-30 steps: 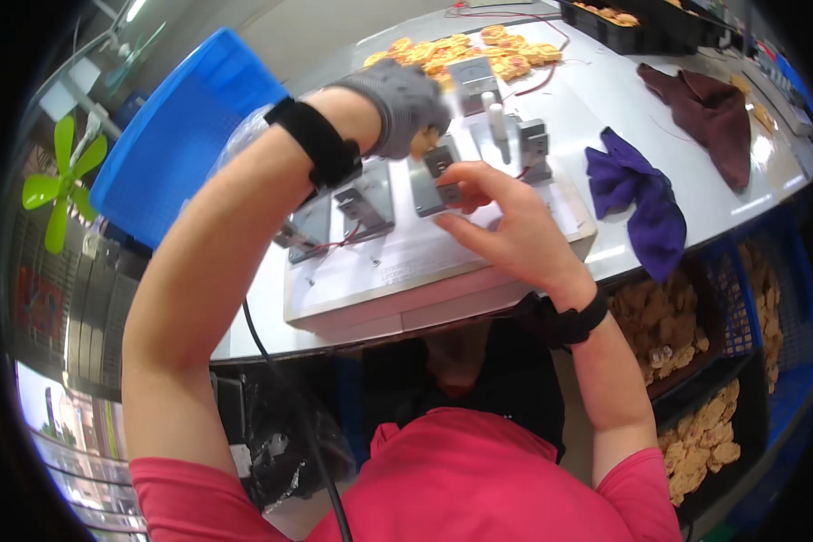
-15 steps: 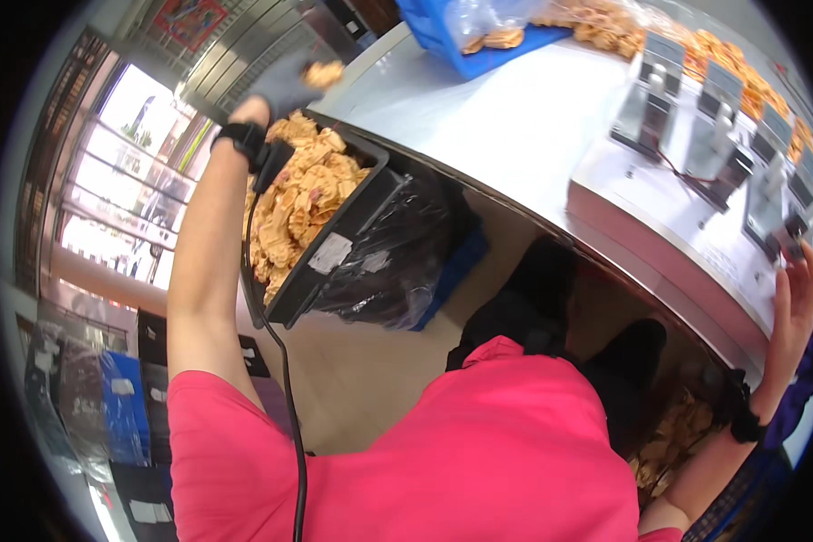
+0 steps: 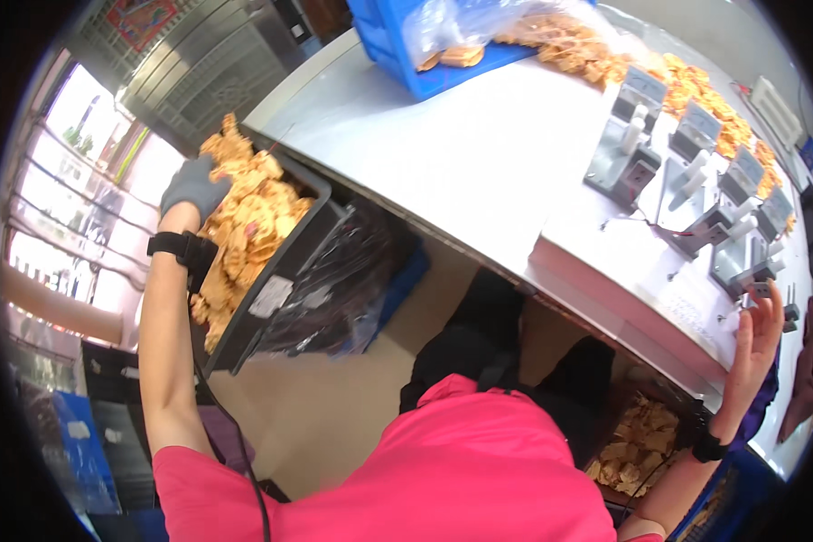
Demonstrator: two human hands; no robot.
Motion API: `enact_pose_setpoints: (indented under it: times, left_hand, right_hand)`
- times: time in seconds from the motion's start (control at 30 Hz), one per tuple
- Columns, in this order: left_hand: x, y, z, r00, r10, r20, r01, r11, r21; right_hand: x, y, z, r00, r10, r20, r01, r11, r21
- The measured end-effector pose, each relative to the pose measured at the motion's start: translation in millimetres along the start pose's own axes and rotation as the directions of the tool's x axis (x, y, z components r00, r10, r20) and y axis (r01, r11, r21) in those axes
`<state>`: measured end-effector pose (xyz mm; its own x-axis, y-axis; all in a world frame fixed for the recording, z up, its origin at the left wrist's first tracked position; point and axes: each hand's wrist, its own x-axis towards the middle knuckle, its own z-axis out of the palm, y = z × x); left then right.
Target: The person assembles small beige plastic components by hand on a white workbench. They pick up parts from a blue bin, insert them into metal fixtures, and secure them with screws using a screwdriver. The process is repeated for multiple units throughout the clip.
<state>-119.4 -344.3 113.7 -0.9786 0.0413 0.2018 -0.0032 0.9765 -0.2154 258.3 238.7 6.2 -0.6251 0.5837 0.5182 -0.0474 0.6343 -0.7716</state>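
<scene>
My left hand point(image 3: 196, 188), in a grey glove, rests at the upper left of a heap of tan-orange moulded pieces point(image 3: 253, 226) in a black bin point(image 3: 280, 289). Its fingertips are lost among the pieces, so their grip is hidden. At the right side of the table, my bare right hand point(image 3: 757, 339) pinches a small dark block point(image 3: 761, 290) between thumb and fingers. It sits at the front end of the nearest of several metal fixtures point(image 3: 741, 257), each with white cylinders and a tilted grey plate.
A blue crate point(image 3: 393, 63) with a clear bag stands at the far side of the white table point(image 3: 443, 135). More tan-orange pieces point(image 3: 574, 50) lie along the back. Below the table, a box holds pale pieces point(image 3: 637, 443). A cable point(image 3: 230, 425) trails from my left wrist.
My left hand has come back from beyond the bin, where it held up a piece, to the heap. The right hand stays at the fixture's end. The whole view has shifted.
</scene>
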Motion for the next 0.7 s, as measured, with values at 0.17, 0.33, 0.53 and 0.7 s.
enact_pose_setpoints:
  times: [0.17,0.33,0.53,0.7]
  left_hand:
    - [40.6,215.7,-41.8,0.752,0.659,0.014,-0.553,0.641,-0.532]
    - [96.8,341.7,-31.7,0.765,0.639,0.087,-0.593,0.75,-0.294]
    - [172.4,386.7,6.7,0.949,0.308,0.069,-0.294,0.942,-0.159]
    - [162.1,406.0,-32.8,0.88,0.465,-0.095,-0.473,0.877,-0.084]
  right_hand:
    - [-4.2,-3.4,1.0,0.995,0.037,-0.089,-0.045,0.995,-0.087]
    - [-1.1,-6.9,10.3,0.99,0.065,-0.126,-0.067,0.998,-0.012]
    - [-6.4,-10.1,8.8,0.98,0.142,-0.135,-0.147,0.989,-0.02]
    - [-10.4,-13.9,9.8,0.969,0.172,-0.178,-0.188,0.979,-0.078]
